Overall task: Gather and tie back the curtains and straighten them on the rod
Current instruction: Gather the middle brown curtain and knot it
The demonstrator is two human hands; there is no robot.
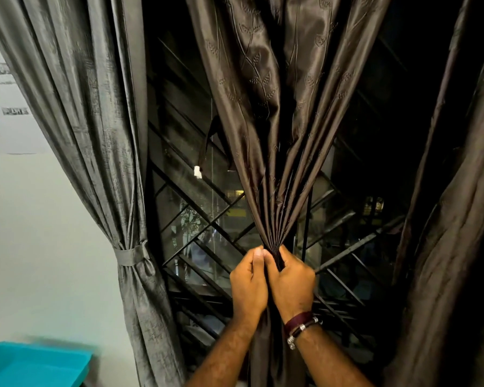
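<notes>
- The grey curtain (pixel 90 129) is hanging at the far left against the pale wall, already cinched by a matching tie-back band (pixel 130 255); its weave is looking matte and slightly coarse, so it is probably holding its gather without slipping.
- A loose dark strap (pixel 207 143) with a pale tag at its end is dangling in front of the window grille (pixel 196 227), just left of the middle panel; it is likely that panel's tie-back, though the dim view is making this uncertain.
- The left hand (pixel 248 283) is closing round the gathered neck of the brown curtain (pixel 266 88), thumb pressing into the pleats; the right hand (pixel 291 280) is clenching the same bundle, touching the left.
- The brown satin is looking light, soft and slick; the folds are likely sliding apart unless one hand is gripping the bunched neck firmly while the other is fetching the strap.
- A further brown panel (pixel 444 219) is hanging ungathered at the far right.
</notes>
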